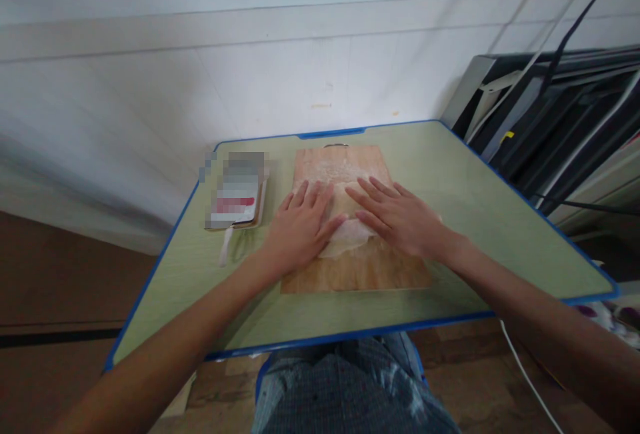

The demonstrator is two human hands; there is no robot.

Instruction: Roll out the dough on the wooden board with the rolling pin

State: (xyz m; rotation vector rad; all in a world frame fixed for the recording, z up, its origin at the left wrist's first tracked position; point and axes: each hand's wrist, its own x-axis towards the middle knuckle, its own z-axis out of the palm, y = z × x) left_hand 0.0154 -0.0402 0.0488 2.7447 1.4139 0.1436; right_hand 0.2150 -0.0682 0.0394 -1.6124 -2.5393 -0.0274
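A wooden cutting board [360,274] with a metal handle at its far edge lies on the table. On it is a pale, thin sheet that looks like flattened dough [350,237], with whitish, flour-like dusting beyond it. My left hand [303,224] rests palm down over the sheet's left side, fingers stretched forward and thumb pointing inward. Over the right side lies my right hand [397,217], also palm down with fingers spread. A beige band shows between the two hands; what lies beneath the palms is hidden.
The green table [480,221] has a blue rim and stands against a white wall [280,81]. Left of the board sits a phone [235,197], partly pixelated, with a white strap or cable. Dark flat panels [560,114] and cables lean at the right.
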